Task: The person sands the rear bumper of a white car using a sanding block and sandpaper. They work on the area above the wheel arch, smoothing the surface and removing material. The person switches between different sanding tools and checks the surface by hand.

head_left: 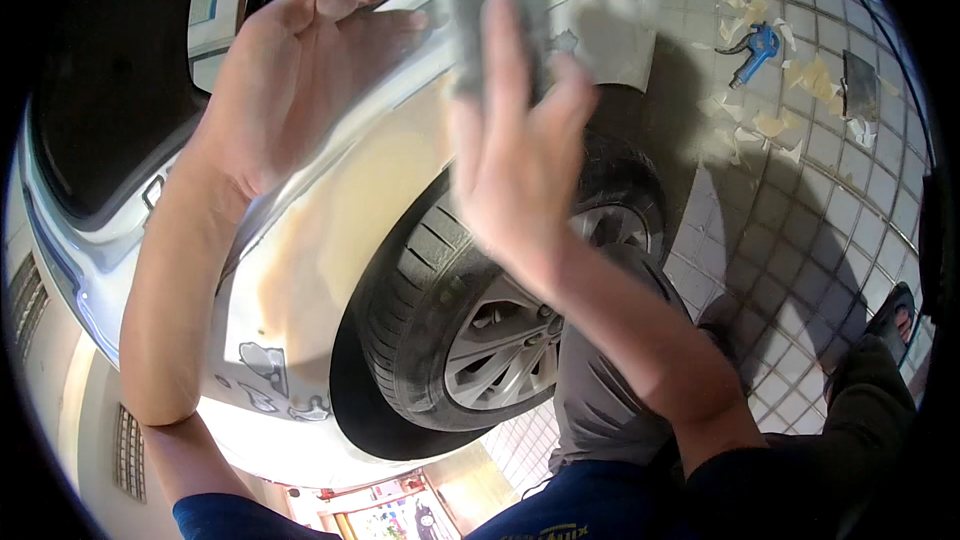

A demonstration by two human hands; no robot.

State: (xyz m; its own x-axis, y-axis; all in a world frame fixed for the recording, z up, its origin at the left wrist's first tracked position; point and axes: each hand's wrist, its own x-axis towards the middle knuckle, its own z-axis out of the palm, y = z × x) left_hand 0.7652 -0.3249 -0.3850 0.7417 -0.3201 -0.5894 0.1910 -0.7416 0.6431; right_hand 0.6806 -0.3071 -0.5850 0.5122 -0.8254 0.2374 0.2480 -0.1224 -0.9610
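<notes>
At 10 to 11 o'clock my left hand [305,90] is unfolded beside the white car body [235,315], fingers stretched out, holding nothing I can see; whether they touch the paint I can't tell. It sits close to the block's side, so a long stroke toward 10 o'clock could knock my own fingertips.

Below it, at 10 o'clock, lies the tan patch [375,190]. Uneven pressure there could, I'd judge, leave a hollow or a ridge where it meets the white.

At 12 o'clock my right hand [525,170] has the grey block [538,35] under spread fingers — both blurred, so I can't tell if its face lies flat. A tilt would let one corner dig in; a stroke run too far toward 1 or 2 o'clock could tip it over the body's end.

As for edges, the wheel arch curves from 7 round to 12 o'clock above the tyre [420,280], with a dark gap just inside it. My knee [610,380] at 5 limits the right forearm. The most room is over the tiled floor [810,230] toward 3 — though the blue air gun [757,52] and paper scraps [775,127] at 2 could trip me.
</notes>
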